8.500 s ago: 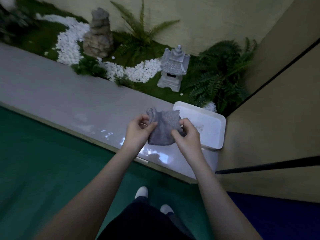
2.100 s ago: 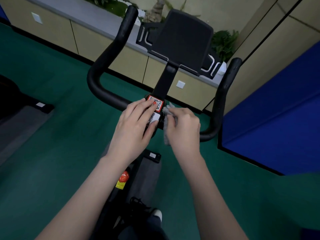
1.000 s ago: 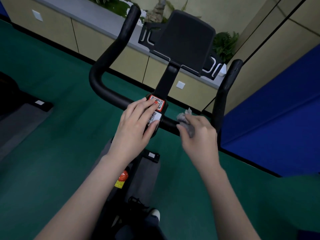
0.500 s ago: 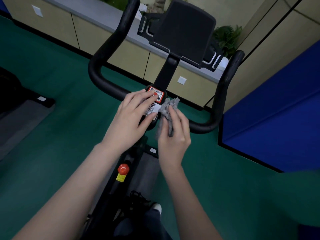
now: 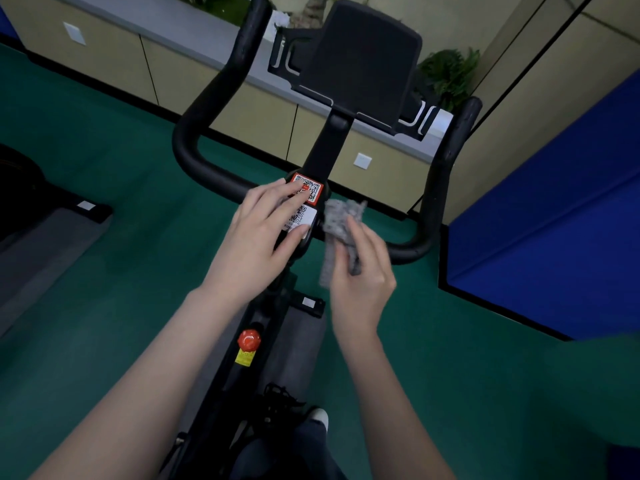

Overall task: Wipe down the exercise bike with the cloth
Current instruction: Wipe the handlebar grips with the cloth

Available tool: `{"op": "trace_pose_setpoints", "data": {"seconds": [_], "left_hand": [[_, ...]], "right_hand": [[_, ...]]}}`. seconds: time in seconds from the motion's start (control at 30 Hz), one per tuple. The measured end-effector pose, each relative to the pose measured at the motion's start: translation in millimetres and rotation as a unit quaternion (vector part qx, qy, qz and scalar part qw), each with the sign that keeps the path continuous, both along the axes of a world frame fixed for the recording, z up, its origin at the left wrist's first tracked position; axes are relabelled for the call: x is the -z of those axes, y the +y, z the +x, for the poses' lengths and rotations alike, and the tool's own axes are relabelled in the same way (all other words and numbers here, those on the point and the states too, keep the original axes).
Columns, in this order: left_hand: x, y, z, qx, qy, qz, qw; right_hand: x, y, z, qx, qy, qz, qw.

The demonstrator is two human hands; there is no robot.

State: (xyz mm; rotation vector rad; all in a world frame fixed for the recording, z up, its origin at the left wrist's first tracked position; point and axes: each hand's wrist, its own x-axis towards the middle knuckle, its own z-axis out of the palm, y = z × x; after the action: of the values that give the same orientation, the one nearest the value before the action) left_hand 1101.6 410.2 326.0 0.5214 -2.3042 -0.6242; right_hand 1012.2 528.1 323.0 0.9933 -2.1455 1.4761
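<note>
A black exercise bike stands in front of me, its U-shaped handlebar [image 5: 194,147] curving up on both sides of a black console holder [image 5: 363,60]. My left hand [image 5: 259,237] rests with straight fingers on the handlebar's middle clamp, over the red and white QR stickers [image 5: 313,192]. My right hand [image 5: 360,282] grips a grey cloth [image 5: 337,225], bunched against the handlebar just right of the clamp. A red knob [image 5: 248,339] sits on the frame below.
Green floor surrounds the bike. A low beige cabinet [image 5: 249,109] with a grey top runs behind it. A blue padded panel [image 5: 554,220] stands close on the right. Part of another dark machine [image 5: 31,199] sits at left. My shoe [image 5: 318,415] shows below.
My right hand wiped with the cloth out to the right along the bar and came back beside the clamp. My left hand has stayed on the stickers.
</note>
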Motion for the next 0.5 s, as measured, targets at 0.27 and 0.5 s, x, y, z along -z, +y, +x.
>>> {"op": "trace_pose_setpoints", "data": {"seconds": [0.27, 0.5], "left_hand": [[-16.9, 4.8, -11.8, 0.005, -0.05, -0.06, 0.997], [-15.0, 1.4, -16.7, 0.037, -0.079, -0.075, 0.993]], "right_hand": [[-7.2, 10.7, -4.0, 0.03, -0.016, 0.002, 0.999], [-11.5, 29.3, -18.4, 0.076, -0.027, 0.015, 0.997]]}}
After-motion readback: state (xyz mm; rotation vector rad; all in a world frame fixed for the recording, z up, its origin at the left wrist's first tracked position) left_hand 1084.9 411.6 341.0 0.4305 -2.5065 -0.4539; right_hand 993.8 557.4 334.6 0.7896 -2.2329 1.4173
